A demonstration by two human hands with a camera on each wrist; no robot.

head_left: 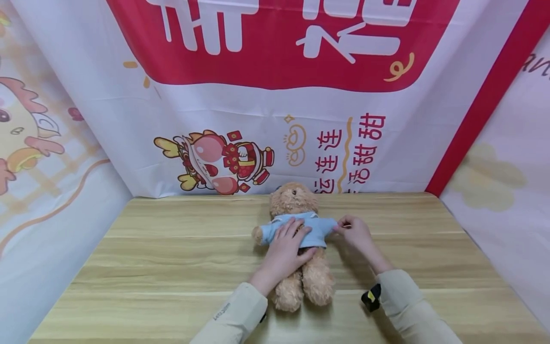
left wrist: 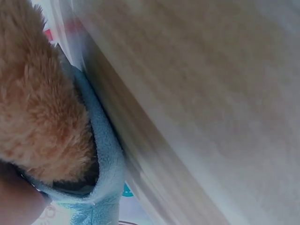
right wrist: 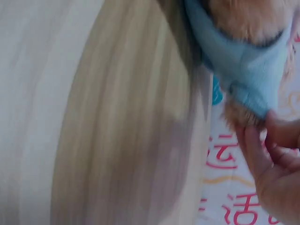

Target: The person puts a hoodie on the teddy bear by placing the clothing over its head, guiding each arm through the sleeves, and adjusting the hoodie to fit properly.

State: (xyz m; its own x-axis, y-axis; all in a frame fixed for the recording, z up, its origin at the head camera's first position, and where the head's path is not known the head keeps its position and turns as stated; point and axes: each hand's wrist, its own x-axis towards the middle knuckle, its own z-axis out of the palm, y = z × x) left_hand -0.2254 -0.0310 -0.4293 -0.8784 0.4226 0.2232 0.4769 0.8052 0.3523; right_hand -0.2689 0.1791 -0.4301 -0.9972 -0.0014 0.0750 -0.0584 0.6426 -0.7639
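Note:
A light brown teddy bear (head_left: 294,198) in a pale blue sweater (head_left: 318,230) lies on its back on the table. Across its belly rests my left hand (head_left: 284,251), fingers spread and fairly straight over the sweater's front. My right hand (head_left: 357,235) pinches the end of the bear's right-side sleeve, which is stretched outward. In the right wrist view, thumb and fingers meet at the cuff (right wrist: 258,104), where a furry paw (right wrist: 238,115) pokes out. The left wrist view shows the sweater's hem (left wrist: 105,131) standing around the fur (left wrist: 42,103), with part of my left hand (left wrist: 18,199) beside it.
The wood-grain table (head_left: 180,253) runs back to a white and red printed cloth (head_left: 275,105). More printed cloth hangs at the left and right sides. A black band with a yellow mark (head_left: 371,297) sits at my right cuff.

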